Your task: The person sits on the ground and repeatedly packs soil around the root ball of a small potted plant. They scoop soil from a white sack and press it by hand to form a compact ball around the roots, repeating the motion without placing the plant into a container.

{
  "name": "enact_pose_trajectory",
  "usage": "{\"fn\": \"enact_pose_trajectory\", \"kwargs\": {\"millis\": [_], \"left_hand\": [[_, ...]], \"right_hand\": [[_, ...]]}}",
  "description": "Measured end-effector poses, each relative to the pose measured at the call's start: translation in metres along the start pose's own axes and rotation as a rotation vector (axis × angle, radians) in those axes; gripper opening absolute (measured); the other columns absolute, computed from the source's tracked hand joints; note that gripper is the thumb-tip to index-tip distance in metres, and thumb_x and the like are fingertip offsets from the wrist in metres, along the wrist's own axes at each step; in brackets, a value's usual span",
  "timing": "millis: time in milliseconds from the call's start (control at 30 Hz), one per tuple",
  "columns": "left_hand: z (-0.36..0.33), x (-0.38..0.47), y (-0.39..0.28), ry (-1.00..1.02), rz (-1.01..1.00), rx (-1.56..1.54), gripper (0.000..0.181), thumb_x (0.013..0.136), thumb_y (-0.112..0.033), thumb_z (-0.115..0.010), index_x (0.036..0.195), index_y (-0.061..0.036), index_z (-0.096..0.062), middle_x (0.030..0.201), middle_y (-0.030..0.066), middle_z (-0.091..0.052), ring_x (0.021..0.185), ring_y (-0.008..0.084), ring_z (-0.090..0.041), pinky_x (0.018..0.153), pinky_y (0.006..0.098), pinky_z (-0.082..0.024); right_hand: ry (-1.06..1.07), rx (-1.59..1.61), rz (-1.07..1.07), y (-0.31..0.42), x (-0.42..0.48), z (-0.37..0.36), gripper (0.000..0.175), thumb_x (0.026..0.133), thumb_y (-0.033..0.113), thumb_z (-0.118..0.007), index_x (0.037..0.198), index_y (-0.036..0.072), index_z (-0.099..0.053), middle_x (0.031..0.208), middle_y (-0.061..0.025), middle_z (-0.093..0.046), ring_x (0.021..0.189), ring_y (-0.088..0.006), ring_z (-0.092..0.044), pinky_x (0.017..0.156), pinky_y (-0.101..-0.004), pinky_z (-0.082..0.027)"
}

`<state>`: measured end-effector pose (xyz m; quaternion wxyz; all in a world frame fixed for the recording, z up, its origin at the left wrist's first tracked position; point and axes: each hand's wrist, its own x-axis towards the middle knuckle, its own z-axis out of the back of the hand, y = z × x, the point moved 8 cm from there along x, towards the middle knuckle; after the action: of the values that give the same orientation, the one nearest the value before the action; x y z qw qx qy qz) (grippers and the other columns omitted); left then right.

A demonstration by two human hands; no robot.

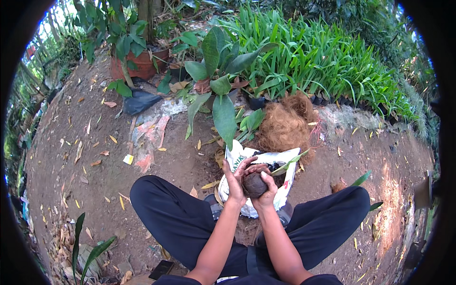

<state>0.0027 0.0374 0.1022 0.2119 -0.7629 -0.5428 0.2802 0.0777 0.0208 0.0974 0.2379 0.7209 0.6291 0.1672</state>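
Observation:
My left hand [235,183] and my right hand [267,190] cup a dark brown, rounded ball [254,186] that looks like packed soil or fibre. The right thumb lies along the ball's side, and the left palm rests against the other side with fingers extended beyond it. A green leaf [290,162] slants up to the right from behind the ball; its base is hidden. Below the hands, between my feet, lies an opened white plastic sack [223,190] bearing writing, with dark soil [273,166] inside. Both hands are smudged with soil.
Loose brown coconut fibre [285,124] is heaped beyond the sack. A broad-leaved plant [224,115] leans towards it, near rows of grassy potted plants [313,60]. A terracotta pot [142,66] stands at the back left. A dark phone-like object [161,269] lies near my left thigh.

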Motion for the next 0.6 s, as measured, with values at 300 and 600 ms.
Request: {"fn": "enact_pose_trajectory", "kwargs": {"millis": [300,600], "left_hand": [[-0.014,0.003,0.004,0.165,-0.159,0.039,0.065,0.092,-0.049,-0.038,0.135,-0.0002,-0.045,0.137,0.0242,-0.054,0.129,0.0316,-0.051,0.113,0.0417,-0.034],[-0.015,-0.01,-0.005,0.014,-0.486,0.442,0.057,0.1,-0.047,-0.044,0.133,0.0,-0.047,0.135,0.0171,-0.056,0.126,0.0248,-0.053,0.108,0.0382,-0.038]], "right_hand": [[-0.107,0.416,-0.134,0.005,0.004,0.004,0.024,0.084,0.03,-0.063,0.093,0.008,-0.066,0.098,-0.0084,-0.067,0.098,-0.0247,-0.063,0.095,-0.0402,-0.048],[-0.216,0.356,0.088,0.043,0.013,0.021,0.022,0.09,0.024,-0.061,0.101,0.004,-0.06,0.1,-0.0122,-0.065,0.1,-0.0281,-0.062,0.094,-0.0417,-0.05]]}}
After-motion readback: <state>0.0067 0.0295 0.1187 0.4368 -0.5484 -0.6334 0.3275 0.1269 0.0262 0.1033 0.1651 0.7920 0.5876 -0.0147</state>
